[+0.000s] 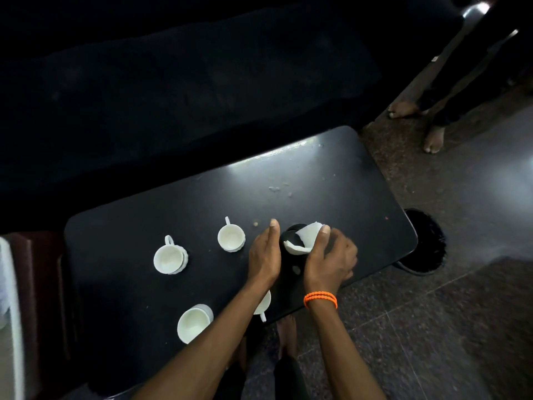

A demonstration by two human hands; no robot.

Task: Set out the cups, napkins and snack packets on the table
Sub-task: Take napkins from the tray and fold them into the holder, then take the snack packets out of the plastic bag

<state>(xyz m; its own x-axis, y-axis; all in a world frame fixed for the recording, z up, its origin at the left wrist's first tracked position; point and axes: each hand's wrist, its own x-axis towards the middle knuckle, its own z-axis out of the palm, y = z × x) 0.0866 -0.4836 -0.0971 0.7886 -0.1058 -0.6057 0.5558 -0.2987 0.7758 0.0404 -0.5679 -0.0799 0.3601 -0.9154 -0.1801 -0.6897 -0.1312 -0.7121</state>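
Observation:
Several white cups stand on the black table (331, 180): one at the left (170, 258), one in the middle (230, 237), one near the front edge (192, 325). Another cup (264, 304) shows partly under my left forearm. Right of them stands a black napkin holder (293, 238) with a white napkin (306, 238) sticking out of it. My left hand (264, 255) grips the holder's left side. My right hand (330, 256), with an orange band on its wrist, pinches the napkin under the thumb. No snack packets are in view.
A dark sofa (187, 96) runs along the table's far side. Another person's bare feet (403, 108) stand on the tiled floor at the top right. A black furry round object (428, 241) lies by the table's right end. Crumbs (275, 189) dot the tabletop.

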